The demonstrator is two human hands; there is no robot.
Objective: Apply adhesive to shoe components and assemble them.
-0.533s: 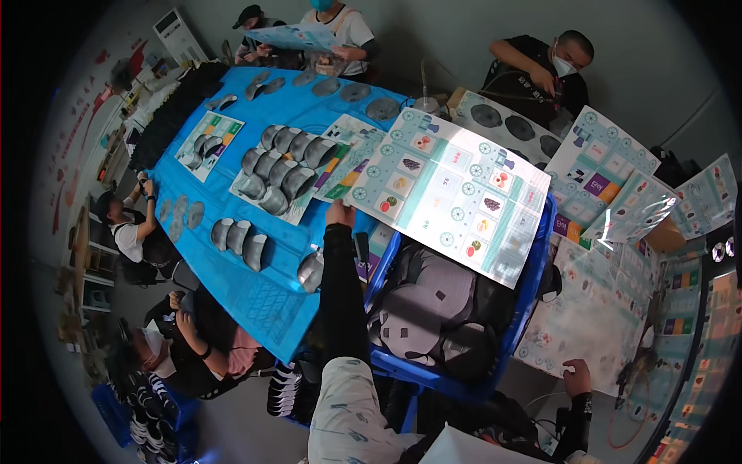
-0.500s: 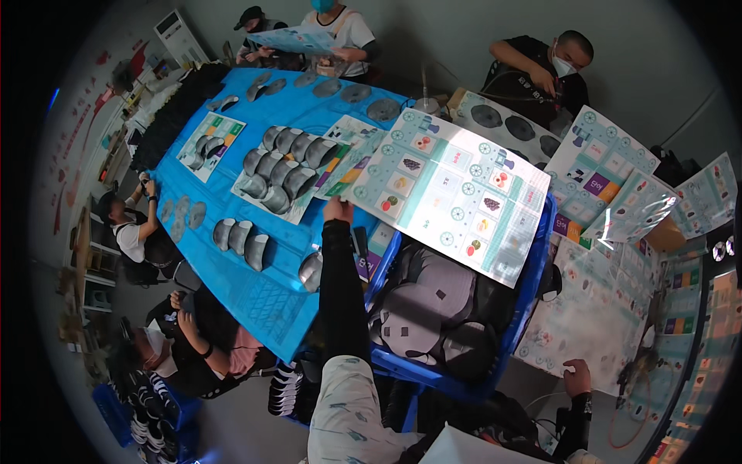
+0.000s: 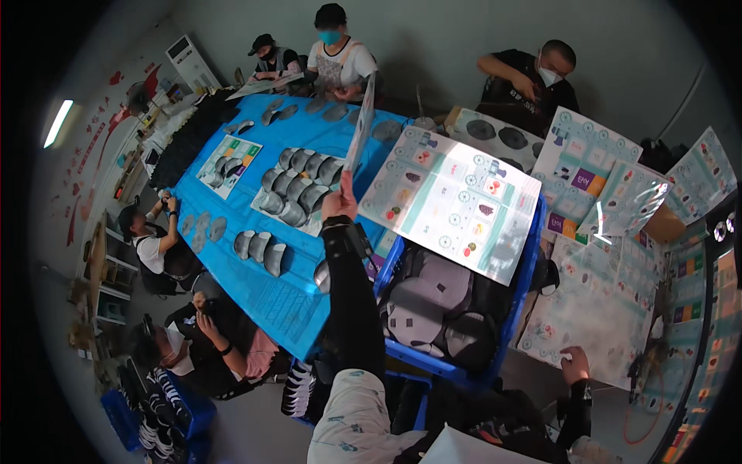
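Observation:
My left hand (image 3: 338, 205) is closed on the lower edge of a thin printed board (image 3: 362, 127), which stands nearly edge-on above the blue-covered table (image 3: 297, 305). Beside it, another printed board (image 3: 433, 205) lies tilted across the back of a blue crate (image 3: 495, 370). Dark grey rounded pads (image 3: 417, 309) fill the crate. My right hand (image 3: 576, 367) is at the lower right, at the near edge of a board with whitish smears (image 3: 595, 309). Its fingers are curled together around a small pale bit too small to name.
Rows of grey curved pieces (image 3: 292, 189) rest on a board on the table, with three more (image 3: 259, 251) nearer. Several printed boards (image 3: 591, 166) lean at the right. Co-workers sit at the left and stand at the far side; one (image 3: 533, 85) works behind flat dark ovals (image 3: 510, 139).
My left hand has lifted the printed board from the table to nearly upright. A far co-worker's board has dropped lower. The view has shifted slightly; my right hand keeps its closed shape.

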